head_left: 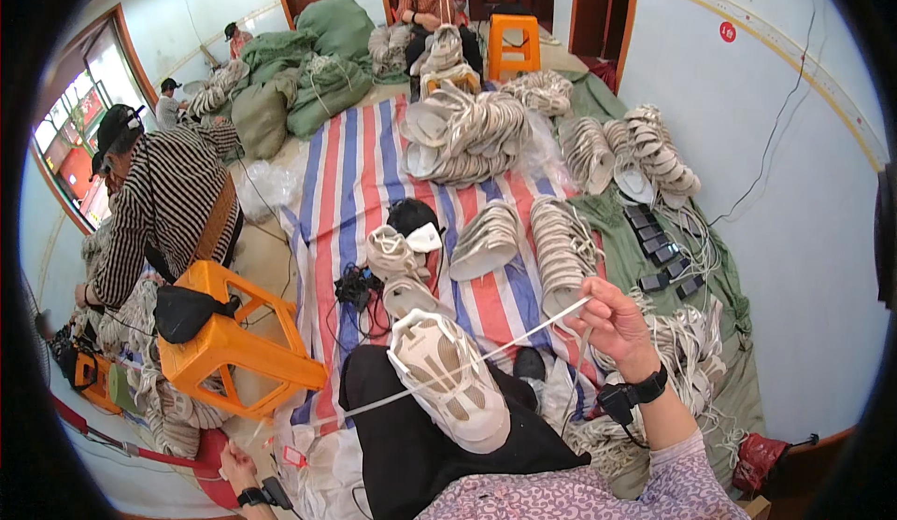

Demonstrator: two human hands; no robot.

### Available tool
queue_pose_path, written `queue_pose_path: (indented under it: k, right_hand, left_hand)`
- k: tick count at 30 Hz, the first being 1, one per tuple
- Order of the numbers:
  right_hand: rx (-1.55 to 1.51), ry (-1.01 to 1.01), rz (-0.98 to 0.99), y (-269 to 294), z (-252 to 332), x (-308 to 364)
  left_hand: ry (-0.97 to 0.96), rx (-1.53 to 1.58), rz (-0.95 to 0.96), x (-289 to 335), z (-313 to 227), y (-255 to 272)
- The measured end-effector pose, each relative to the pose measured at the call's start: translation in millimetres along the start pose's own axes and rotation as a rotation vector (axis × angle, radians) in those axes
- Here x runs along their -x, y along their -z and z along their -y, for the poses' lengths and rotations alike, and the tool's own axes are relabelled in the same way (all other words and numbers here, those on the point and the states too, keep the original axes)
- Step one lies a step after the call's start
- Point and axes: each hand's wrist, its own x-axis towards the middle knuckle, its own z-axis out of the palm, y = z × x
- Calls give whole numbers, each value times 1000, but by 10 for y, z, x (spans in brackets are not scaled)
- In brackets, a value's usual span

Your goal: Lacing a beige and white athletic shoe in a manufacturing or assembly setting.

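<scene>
A white and beige shoe upper with mesh panels rests on my lap over black cloth. A flat white shoelace stretches taut across it, rising from lower left to upper right. My right hand, with a dark band on its wrist, pinches the lace high to the right of the shoe. Low at the left edge of my lap, my left hand is closed at the lace's other end; its fingers are small and partly blurred.
Stacked shoe uppers stand on the striped sheet. Black cables lie ahead-left beside an orange stool. Dark boxes sit at right. A person in stripes bends at left; another sits at the back.
</scene>
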Motion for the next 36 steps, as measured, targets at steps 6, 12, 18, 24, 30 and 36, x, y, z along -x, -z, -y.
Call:
queue_pose_path:
  k: [6, 12, 18, 24, 30, 36]
  right_hand:
    - [-194, 181, -28, 149, 367, -100]
    - [-120, 424, -180, 186, 823, -52]
    - [-26, 541, -252, 424, 1442, 299]
    - [82, 632, -311, 742, 2038, 585]
    - [122, 724, -374, 1015, 2750, 1148]
    - [235, 800, -467, 909, 2951, 1519]
  left_hand:
    - [843, 816, -306, -5, 651, 504]
    - [952, 773, -519, -35, 767, 656]
    - [749, 733, -520, 211, 747, 622]
    - [817, 769, -518, 211, 764, 749]
    - [800, 923, -532, 60, 889, 589]
    - [698, 778, -260, -4, 746, 463]
